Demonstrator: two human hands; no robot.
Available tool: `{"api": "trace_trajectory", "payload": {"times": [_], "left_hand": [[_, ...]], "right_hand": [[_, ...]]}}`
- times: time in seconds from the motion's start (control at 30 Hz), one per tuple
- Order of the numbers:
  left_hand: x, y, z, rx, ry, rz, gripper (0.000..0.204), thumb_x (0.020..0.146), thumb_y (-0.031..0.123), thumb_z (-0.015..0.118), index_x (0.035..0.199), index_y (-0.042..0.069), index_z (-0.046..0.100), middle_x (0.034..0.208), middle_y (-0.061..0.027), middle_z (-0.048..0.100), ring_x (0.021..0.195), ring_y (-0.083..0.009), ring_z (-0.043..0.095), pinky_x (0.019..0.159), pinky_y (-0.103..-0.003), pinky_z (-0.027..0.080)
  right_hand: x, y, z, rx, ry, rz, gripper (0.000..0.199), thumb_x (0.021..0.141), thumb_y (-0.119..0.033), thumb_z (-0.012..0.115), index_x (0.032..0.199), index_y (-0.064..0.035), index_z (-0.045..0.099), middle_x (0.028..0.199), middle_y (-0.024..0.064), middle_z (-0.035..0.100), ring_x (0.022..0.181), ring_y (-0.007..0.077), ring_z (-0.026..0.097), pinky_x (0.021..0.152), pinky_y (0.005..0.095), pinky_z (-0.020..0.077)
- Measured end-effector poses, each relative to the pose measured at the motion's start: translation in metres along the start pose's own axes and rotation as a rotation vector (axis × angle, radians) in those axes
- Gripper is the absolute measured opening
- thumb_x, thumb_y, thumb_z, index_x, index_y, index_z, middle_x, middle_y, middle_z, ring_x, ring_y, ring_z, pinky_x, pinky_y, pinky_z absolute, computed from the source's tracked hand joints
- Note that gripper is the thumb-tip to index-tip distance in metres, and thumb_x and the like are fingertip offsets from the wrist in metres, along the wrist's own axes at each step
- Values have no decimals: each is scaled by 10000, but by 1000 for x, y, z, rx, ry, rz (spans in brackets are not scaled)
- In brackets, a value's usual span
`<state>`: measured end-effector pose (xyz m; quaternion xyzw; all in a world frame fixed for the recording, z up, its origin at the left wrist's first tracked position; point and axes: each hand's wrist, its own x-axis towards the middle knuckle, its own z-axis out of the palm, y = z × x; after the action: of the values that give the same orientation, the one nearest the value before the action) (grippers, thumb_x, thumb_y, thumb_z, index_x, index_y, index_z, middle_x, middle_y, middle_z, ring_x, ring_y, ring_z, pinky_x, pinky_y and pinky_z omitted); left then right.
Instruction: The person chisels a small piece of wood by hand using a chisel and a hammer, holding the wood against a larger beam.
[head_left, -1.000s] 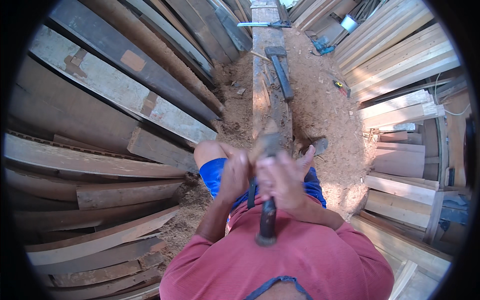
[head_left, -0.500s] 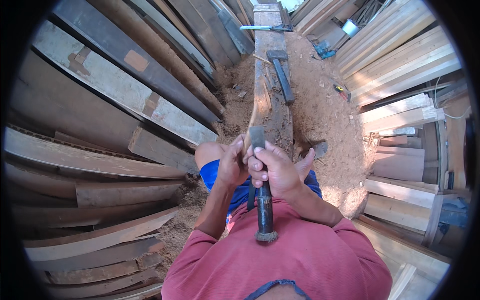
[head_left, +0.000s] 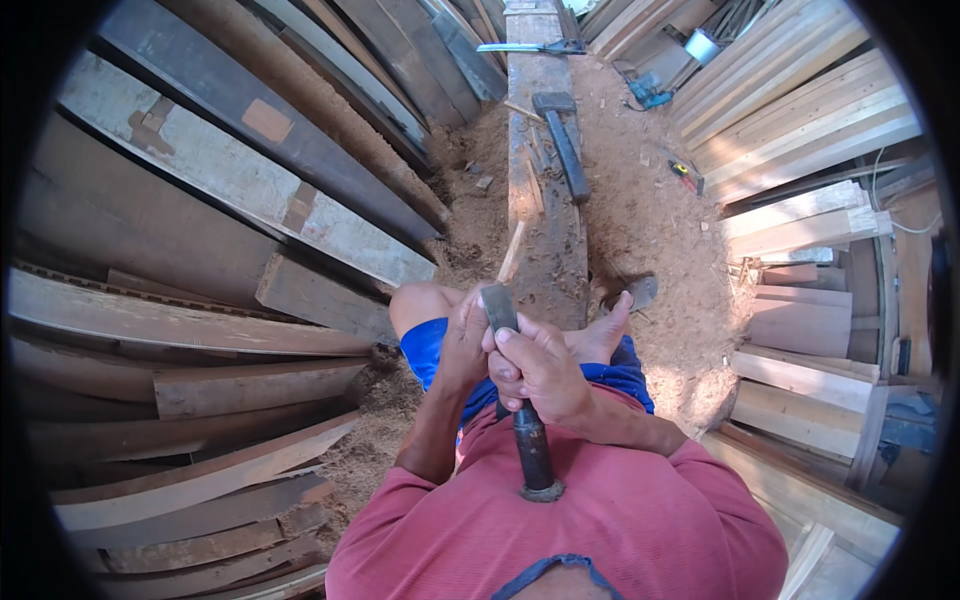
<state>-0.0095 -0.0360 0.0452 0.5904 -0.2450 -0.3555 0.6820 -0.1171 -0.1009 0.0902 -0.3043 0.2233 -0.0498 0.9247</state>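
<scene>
My right hand [head_left: 541,368] is closed round a chisel [head_left: 533,450], with the thumb laid along the lower part of its flat steel blade. The dark handle points back to my chest, and its frayed butt rests against or just over the red shirt. Close beside it, my left hand [head_left: 466,332] has its fingers closed round a thin wooden strip [head_left: 513,250]. One pale end of this strip sticks out past the blade, over the plank; the rest is hidden by the hands. The blade's end lies by the left fingers.
Ahead runs a long wooden plank [head_left: 552,262] bearing wood slivers, a hammer [head_left: 567,150] and a handsaw [head_left: 532,47]. Boards [head_left: 200,290] are stacked along the left, more timber [head_left: 800,130] on the right. On the sawdust-covered ground lie a yellow-and-red tool [head_left: 684,175] and a blue power tool [head_left: 650,95].
The chisel has drawn back slightly toward my chest, and its blade has swung left. The strip's exposed end now leans to the right. Both hands keep their hold.
</scene>
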Motion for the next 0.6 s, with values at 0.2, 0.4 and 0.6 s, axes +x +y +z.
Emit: {"api": "trace_trajectory", "payload": {"times": [0.2, 0.4, 0.6], "left_hand": [[-55, -52, -35, 157, -231, -164, 405, 1042, 345, 335, 853, 46, 532, 599, -4, 448, 522, -93, 413, 482, -260, 332], [-11, -36, -15, 140, -66, -31, 438, 1042, 392, 315, 858, 63, 538, 552, 27, 439, 461, -71, 394, 434, -223, 304], [28, -21, -18, -102, 64, -88, 332, 1043, 341, 363, 863, 106, 514, 595, 68, 433, 506, -16, 376, 447, -202, 303]], "right_hand": [[-30, -27, -19, -11, 71, -388, 153, 1004, -198, 407, 992, -60, 473, 638, -19, 431, 440, 52, 380, 405, 230, 387], [10, -10, -29, 237, 88, -88, 108, 982, -174, 439, 1001, -74, 474, 692, -19, 458, 491, 50, 400, 454, 245, 417], [16, 2, -1, 131, -41, 105, 112, 985, -189, 432, 992, -90, 484, 663, -36, 422, 460, 41, 363, 455, 239, 397]]}}
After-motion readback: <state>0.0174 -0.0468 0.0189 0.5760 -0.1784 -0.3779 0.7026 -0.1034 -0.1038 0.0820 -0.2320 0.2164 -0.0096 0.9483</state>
